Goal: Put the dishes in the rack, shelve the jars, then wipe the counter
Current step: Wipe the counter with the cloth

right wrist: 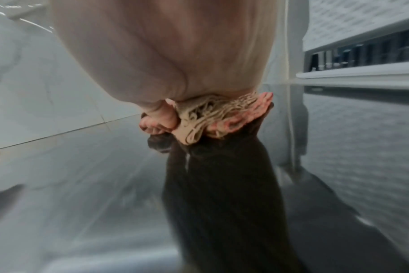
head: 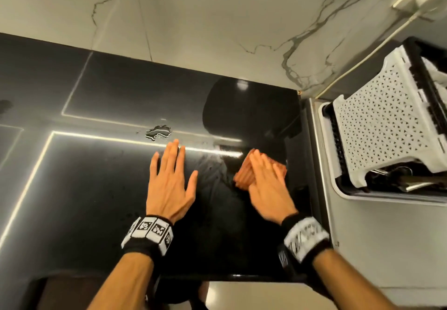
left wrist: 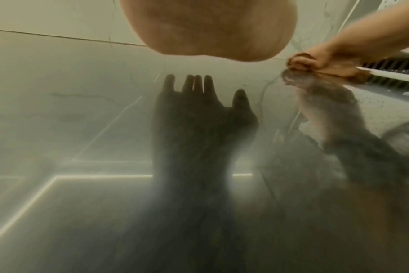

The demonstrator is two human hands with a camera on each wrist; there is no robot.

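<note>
Your right hand (head: 264, 184) lies flat with straight fingers on an orange ribbed cloth (head: 246, 173), pressing it against the glossy black counter (head: 96, 189) near its right end. In the right wrist view the cloth (right wrist: 213, 118) bunches under your palm and touches the surface. Your left hand (head: 169, 184) rests beside it, fingers spread and relaxed, holding nothing. A small puddle (head: 158, 132) sits just beyond your left fingertips. A white perforated rack (head: 382, 135) stands to the right, apart from the cloth.
</note>
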